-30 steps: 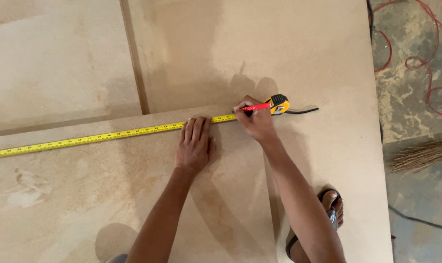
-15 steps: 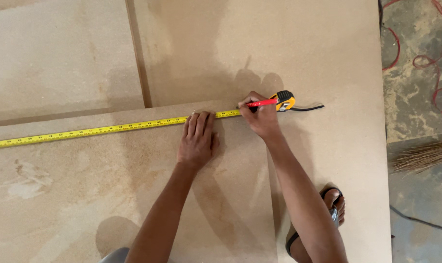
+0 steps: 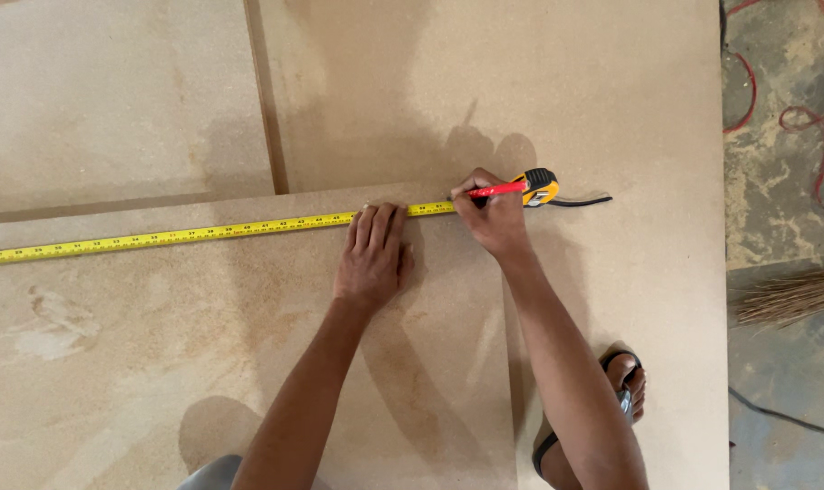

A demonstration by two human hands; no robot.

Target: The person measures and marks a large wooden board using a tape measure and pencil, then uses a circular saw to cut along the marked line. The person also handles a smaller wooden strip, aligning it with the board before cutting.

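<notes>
Fingers of my left hand (image 3: 372,256) lie flat, pinning the tape (image 3: 203,232) along the board's (image 3: 249,363) top edge. My right hand (image 3: 492,218) pinches a red pencil (image 3: 498,190) at the tape, beside its case (image 3: 539,187).

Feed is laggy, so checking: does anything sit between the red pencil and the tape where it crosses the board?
Nothing visible does. The right hand holds the red pencil right at the yellow tape; the left hand presses the tape beside it, left of the pencil.

No packages, labels, signs or screens in my view. Closest thing to printed matter: yellow tape blade (image 3: 203,232) with dark graduation marks, a long flat strip running leftward from just beyond my left-hand fingertips (image 3: 376,214). Its yellow-and-black case (image 3: 541,186) sits just past my right-hand fingers (image 3: 471,192).
</notes>
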